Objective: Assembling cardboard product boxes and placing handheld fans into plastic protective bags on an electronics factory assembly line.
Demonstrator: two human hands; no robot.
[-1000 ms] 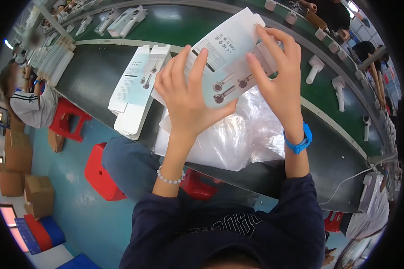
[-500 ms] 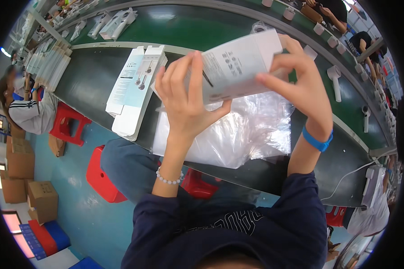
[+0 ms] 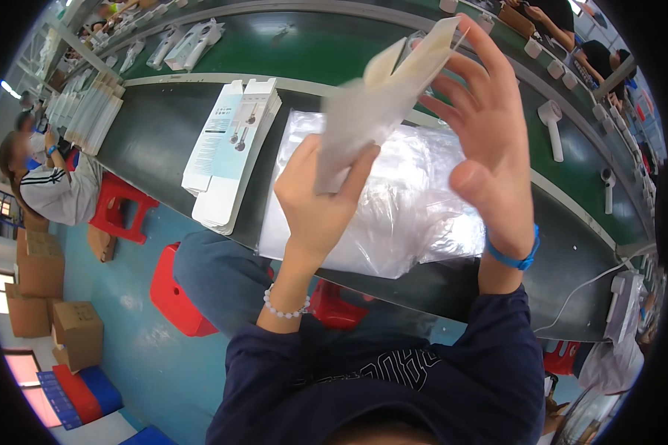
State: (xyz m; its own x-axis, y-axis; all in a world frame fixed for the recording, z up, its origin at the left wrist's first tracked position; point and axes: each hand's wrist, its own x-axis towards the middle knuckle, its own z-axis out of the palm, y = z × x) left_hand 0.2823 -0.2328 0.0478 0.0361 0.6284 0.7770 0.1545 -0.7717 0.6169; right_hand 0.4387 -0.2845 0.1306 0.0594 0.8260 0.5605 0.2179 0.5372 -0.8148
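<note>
Tilted up over the table, a pale cardboard box [image 3: 364,111] has its end flaps standing apart at the far end; motion blurs part of it. My left hand [image 3: 315,193] pinches the box's near end between thumb and fingers. At the box's right side, my right hand [image 3: 490,133] has its fingers spread, with the fingertips close to the flaps and partly behind them. Beneath both hands lies a pile of clear plastic bags [image 3: 393,230]. To their left rests a stack of flat printed cartons [image 3: 226,148].
A green conveyor [image 3: 312,44] runs beyond the dark table [image 3: 152,126], carrying white handheld devices [image 3: 553,133] and bagged ones. A white cable [image 3: 579,289] lies at the right. Another person [image 3: 59,185] sits at the left near red stools [image 3: 122,211].
The box has turned from lying broadside to a steep tilt, its flaps spread at the far end. My right hand has let go of its side and opened out.
</note>
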